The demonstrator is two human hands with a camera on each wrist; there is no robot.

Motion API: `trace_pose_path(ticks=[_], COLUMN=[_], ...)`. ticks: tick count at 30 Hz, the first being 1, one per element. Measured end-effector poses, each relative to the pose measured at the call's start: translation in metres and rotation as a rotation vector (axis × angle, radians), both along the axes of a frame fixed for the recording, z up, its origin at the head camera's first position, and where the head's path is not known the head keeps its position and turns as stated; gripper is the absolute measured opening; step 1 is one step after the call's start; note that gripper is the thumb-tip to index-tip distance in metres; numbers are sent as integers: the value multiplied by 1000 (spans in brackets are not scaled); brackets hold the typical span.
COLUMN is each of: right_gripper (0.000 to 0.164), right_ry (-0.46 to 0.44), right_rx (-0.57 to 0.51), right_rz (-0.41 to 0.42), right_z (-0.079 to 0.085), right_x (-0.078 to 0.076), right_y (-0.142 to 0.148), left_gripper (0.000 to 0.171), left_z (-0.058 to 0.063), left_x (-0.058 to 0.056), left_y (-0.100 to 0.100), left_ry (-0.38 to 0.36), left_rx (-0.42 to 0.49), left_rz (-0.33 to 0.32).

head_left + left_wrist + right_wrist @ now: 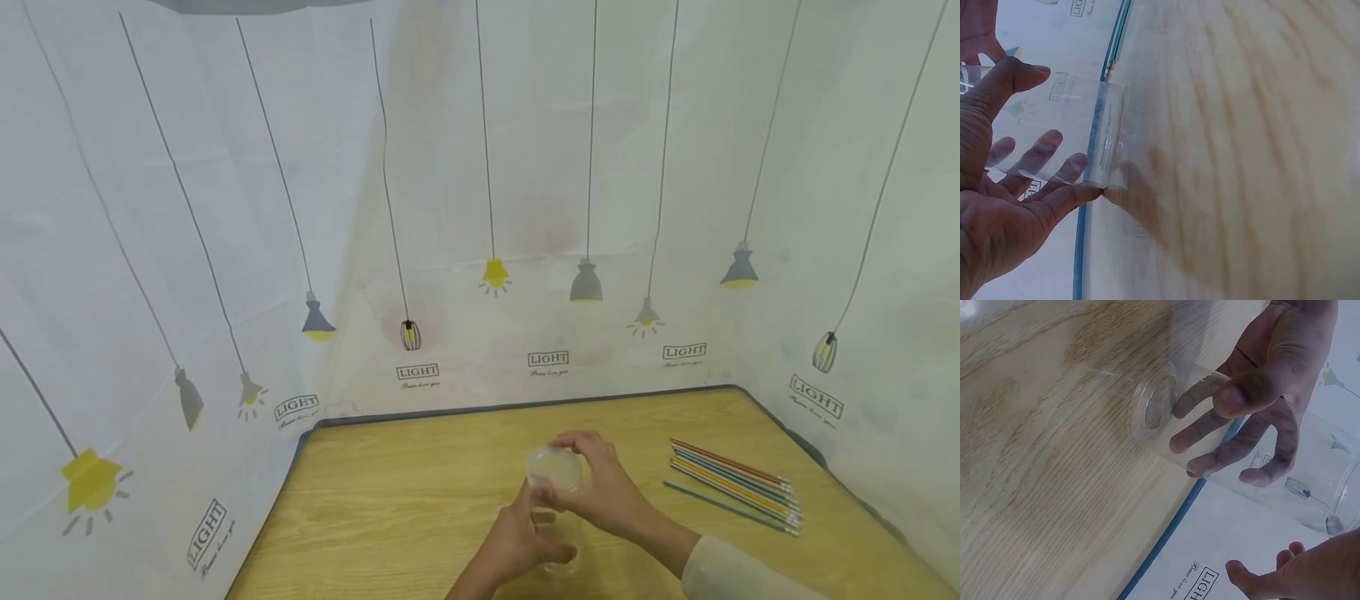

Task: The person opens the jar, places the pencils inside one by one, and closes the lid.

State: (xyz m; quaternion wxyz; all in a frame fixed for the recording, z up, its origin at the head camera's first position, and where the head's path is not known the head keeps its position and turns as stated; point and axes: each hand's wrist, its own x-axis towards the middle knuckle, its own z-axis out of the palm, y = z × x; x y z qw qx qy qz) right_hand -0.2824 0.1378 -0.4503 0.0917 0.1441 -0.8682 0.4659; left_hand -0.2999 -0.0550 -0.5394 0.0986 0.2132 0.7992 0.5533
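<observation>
Clear cylinder [565,528], long axis vertical, base down, left fingers [1063,200] around.

I have a clear, smooth-walled cylindrical jar [1066,119] roughly upright at five o'clock in my head view, see-through down its length, its round hazy top facing up, lid or rim I cannot tell, and its ringed base low by the wood-grained surface [390,500].

lamp-printed sheets [442,183] bordering a wood-grain table [382,492] show a screened-off workspace.
</observation>
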Motion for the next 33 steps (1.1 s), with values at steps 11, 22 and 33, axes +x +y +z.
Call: trace_pose_path(ticks=[11, 22, 33], right_gripper=[86, 66, 78], right_ry=[-3, 22, -7], right_rx=[16, -27, -12], right_rz=[-18, -15, 34], right_z=[-1, 0, -3], right_x=[5, 3, 9], right_y=[0, 2, 6], left_gripper=[104, 115, 114], left_z=[0, 2, -1], left_x=[2, 2, 4], left_y=[-1, -1, -2], left_ry=[-6, 0, -23], left_rx=[-4, 11, 1], left_rz=[-3, -30, -27])
